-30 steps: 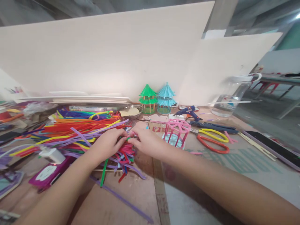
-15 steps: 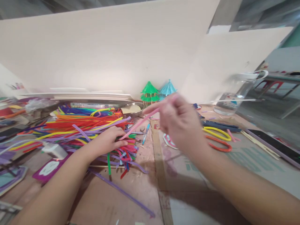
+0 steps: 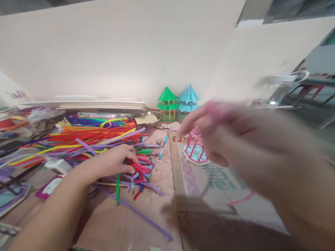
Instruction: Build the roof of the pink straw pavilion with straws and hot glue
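Observation:
My left hand (image 3: 121, 160) rests on a big pile of coloured pipe cleaners (image 3: 86, 136), its fingers curled round red and pink ends (image 3: 140, 169) at the pile's right side. My right hand (image 3: 222, 136) is raised over the cardboard and smeared by motion. Pink shows at its fingers, and a pink pipe cleaner (image 3: 240, 199) trails below it; most of its length is hidden behind the hand. Just beyond that hand stands a small frame of pink posts (image 3: 192, 150) on a pale blue base, partly covered by the fingers.
A green model pavilion (image 3: 168, 104) and a blue one (image 3: 188, 99) stand by the white board. A blue pen (image 3: 163, 146) lies near the cardboard (image 3: 180, 195). At left are a white charger (image 3: 59, 165) and a purple box (image 3: 48, 188). A clear bottle (image 3: 277, 90) is at right.
My right hand has moved right and nearer, drawing the pink pipe cleaner away from my left hand. The pink-post frame shows more fully now. My left hand stays at the pile.

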`<action>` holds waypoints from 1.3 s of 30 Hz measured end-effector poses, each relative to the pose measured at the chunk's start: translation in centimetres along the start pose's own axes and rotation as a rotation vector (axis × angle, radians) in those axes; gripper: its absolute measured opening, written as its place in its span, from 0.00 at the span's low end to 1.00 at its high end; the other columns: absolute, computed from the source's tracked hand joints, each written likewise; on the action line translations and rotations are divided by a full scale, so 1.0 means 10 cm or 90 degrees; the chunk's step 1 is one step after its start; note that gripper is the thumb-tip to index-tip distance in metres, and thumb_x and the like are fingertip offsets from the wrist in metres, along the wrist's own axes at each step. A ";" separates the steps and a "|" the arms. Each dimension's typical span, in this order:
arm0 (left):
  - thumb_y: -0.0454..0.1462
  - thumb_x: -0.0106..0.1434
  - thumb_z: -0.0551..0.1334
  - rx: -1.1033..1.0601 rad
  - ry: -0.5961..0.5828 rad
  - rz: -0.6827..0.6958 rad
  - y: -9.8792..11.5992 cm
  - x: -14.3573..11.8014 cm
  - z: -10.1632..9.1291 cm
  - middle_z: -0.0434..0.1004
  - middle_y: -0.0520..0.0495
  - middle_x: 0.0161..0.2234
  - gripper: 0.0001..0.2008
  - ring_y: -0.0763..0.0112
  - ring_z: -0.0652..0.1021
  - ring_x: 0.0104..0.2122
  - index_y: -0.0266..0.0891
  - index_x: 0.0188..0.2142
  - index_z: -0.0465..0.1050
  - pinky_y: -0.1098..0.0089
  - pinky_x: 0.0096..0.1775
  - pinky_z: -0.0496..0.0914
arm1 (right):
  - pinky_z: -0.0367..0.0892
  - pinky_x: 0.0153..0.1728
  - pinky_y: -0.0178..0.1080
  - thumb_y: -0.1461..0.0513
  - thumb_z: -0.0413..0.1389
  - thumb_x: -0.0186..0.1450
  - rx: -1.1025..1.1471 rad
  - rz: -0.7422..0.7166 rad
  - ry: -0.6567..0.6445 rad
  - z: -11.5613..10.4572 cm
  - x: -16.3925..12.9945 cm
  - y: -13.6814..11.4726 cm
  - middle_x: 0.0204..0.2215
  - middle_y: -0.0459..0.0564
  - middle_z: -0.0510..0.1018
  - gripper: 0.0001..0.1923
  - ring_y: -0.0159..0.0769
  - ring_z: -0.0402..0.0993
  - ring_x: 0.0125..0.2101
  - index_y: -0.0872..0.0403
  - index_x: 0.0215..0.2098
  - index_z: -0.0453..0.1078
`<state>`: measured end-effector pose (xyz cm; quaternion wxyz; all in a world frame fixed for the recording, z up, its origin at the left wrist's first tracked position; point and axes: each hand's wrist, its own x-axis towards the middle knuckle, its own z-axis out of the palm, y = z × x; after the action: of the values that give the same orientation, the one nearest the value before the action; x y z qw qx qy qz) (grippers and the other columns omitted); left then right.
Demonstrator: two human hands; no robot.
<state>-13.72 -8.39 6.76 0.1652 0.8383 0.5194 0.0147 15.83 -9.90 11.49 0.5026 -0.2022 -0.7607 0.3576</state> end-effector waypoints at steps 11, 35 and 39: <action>0.40 0.62 0.57 0.073 0.117 -0.140 0.01 0.12 0.14 0.83 0.51 0.33 0.11 0.67 0.78 0.31 0.43 0.38 0.78 0.72 0.34 0.66 | 0.59 0.29 0.36 0.61 0.50 0.70 -0.556 0.190 -0.352 0.88 0.27 1.04 0.37 0.54 0.82 0.13 0.41 0.77 0.37 0.54 0.39 0.77; 0.42 0.65 0.56 0.067 0.163 -0.023 -0.05 0.14 0.13 0.75 0.50 0.30 0.10 0.66 0.75 0.32 0.40 0.33 0.73 0.69 0.35 0.67 | 0.52 0.27 0.35 0.67 0.52 0.64 -0.283 0.066 -0.066 0.87 0.18 1.12 0.22 0.40 0.65 0.09 0.31 0.61 0.25 0.52 0.26 0.60; 0.45 0.64 0.59 0.075 0.177 0.004 -0.17 0.16 0.14 0.74 0.47 0.34 0.12 0.63 0.75 0.36 0.40 0.34 0.76 0.65 0.40 0.69 | 0.56 0.26 0.34 0.65 0.50 0.64 -0.076 0.009 0.071 0.71 0.25 0.85 0.21 0.38 0.61 0.09 0.30 0.59 0.23 0.50 0.27 0.56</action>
<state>-14.18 -6.63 4.73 0.0418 0.8380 0.5346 0.1008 7.93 -5.02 4.98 0.5286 -0.2569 -0.7501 0.3032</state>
